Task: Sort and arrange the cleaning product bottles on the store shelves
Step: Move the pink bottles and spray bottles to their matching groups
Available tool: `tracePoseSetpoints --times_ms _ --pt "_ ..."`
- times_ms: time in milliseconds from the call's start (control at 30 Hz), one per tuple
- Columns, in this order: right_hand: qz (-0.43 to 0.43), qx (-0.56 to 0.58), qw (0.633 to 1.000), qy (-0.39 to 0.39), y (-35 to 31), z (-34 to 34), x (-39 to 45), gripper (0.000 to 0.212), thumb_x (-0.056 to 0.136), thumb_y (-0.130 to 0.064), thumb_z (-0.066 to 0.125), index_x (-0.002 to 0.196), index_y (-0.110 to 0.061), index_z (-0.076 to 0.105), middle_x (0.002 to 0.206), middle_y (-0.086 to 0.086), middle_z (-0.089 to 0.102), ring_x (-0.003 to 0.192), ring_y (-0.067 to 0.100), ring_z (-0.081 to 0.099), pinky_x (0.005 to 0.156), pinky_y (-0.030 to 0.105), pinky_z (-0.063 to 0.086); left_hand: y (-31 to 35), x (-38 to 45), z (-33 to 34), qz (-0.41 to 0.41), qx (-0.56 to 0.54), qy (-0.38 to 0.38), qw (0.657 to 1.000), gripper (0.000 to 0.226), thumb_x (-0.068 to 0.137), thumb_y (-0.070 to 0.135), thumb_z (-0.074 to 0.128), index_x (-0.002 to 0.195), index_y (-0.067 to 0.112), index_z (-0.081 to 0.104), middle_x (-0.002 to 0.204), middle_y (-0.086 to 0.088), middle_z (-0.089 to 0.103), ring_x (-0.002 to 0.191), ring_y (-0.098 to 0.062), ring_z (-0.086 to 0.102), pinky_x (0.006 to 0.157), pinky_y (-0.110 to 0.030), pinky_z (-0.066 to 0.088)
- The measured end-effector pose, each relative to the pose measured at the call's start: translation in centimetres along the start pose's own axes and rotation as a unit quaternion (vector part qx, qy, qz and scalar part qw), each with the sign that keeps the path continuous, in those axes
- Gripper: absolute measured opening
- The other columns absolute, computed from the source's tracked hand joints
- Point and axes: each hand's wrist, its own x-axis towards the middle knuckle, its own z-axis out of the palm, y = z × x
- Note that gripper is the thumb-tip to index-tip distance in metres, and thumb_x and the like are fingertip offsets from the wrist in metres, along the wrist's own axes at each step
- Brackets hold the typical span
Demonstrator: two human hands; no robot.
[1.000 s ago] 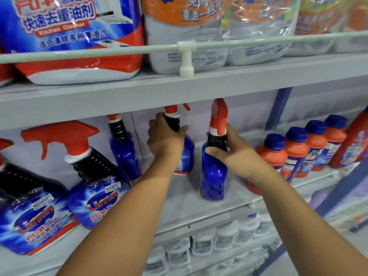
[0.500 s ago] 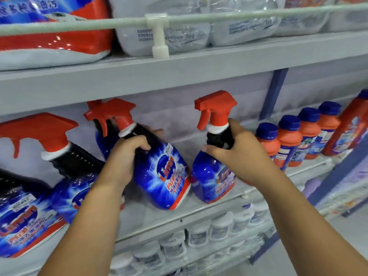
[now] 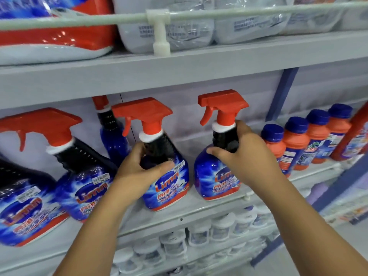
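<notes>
Two blue spray bottles with red trigger heads stand upright near the front edge of the middle shelf [image 3: 209, 213], labels facing out, a gap between them. The left hand [image 3: 139, 168] wraps around the black neck of the left-held bottle [image 3: 165, 184], fingers curled over its shoulder. The right hand [image 3: 242, 156] grasps the neck of the right-held bottle [image 3: 215, 176], thumb across the front and fingers round the back. To the left stand two more bottles of the same kind [image 3: 87, 188], tilted in the wide lens, and a slimmer blue bottle [image 3: 113, 140] stands behind them by the back wall. To the right runs a row of orange bottles with blue caps [image 3: 294, 144], just beside the right wrist. The shelf above carries large refill pouches [image 3: 169, 30] behind a rail [image 3: 258, 13]. Below, small white-lidded tubs [image 3: 199, 234] sit in rows, though blur may hide their labels.
</notes>
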Motion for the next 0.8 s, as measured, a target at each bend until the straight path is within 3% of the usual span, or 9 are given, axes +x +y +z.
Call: tracePoseSetpoints --times_ms 100,267,467,600,667,800 --pt "-0.011 -0.026 0.998 -0.049 0.2 -2.0 0.4 0.054 0.076 -0.046 0.084 0.119 -0.029 0.057 0.096 -0.013 0.058 0.087 0.013 0.055 0.065 0.022 0.040 -0.6 -1.0 0.2 0.019 -0.018 0.014 1.000 0.034 0.082 0.024 0.082 0.105 0.042 0.064 0.097 0.029 0.073 0.089 0.013 0.066 0.072 -0.007 0.048" --pt "-0.069 -0.145 0.985 -0.066 -0.4 -4.6 1.7 0.058 0.071 -0.051 0.086 0.115 -0.024 0.058 0.093 -0.009 0.051 0.081 0.016 0.049 0.065 0.029 0.035 -0.3 -0.8 0.1 0.026 0.016 -0.029 0.999 0.030 0.091 0.022 0.075 0.098 0.049 0.064 0.095 0.029 0.073 0.088 0.010 0.067 0.079 -0.019 0.049" --pt "-0.097 -0.124 0.984 -0.080 0.3 -4.6 1.6 0.054 0.077 -0.047 0.083 0.120 -0.025 0.058 0.089 -0.015 0.047 0.080 0.012 0.044 0.059 0.009 0.028 -0.7 -1.9 1.3 0.048 0.039 0.025 0.998 0.022 0.074 0.056 0.067 0.096 0.056 0.063 0.104 0.021 0.069 0.096 0.006 0.064 0.083 -0.022 0.049" --pt "-0.106 -0.113 0.985 -0.073 0.8 -4.5 1.6 0.051 0.079 -0.047 0.081 0.119 -0.027 0.058 0.091 -0.013 0.050 0.079 0.013 0.045 0.059 0.012 0.030 -0.6 -2.2 1.8 0.047 0.029 0.024 0.998 0.028 0.074 0.057 0.066 0.101 0.053 0.064 0.111 0.018 0.070 0.102 0.002 0.065 0.094 -0.034 0.055" --pt "-0.113 -0.095 0.987 -0.063 1.1 -4.4 1.4 0.047 0.079 -0.043 0.082 0.117 -0.027 0.059 0.091 -0.012 0.054 0.079 0.014 0.048 0.060 0.020 0.035 -0.4 -2.4 2.2 0.049 0.026 0.036 0.998 0.035 0.071 0.062 0.065 0.105 0.051 0.064 0.113 0.017 0.070 0.105 -0.002 0.066 0.097 -0.039 0.055" --pt "-0.118 -0.050 0.990 -0.054 1.8 -3.6 1.0 0.054 0.080 -0.041 0.081 0.127 -0.029 0.057 0.116 -0.002 0.068 0.097 0.023 0.065 0.073 0.030 0.044 -0.4 -2.9 2.9 0.042 0.028 0.062 0.997 0.035 0.072 0.064 0.065 0.105 0.056 0.061 0.113 0.019 0.069 0.106 -0.004 0.066 0.095 -0.044 0.056"
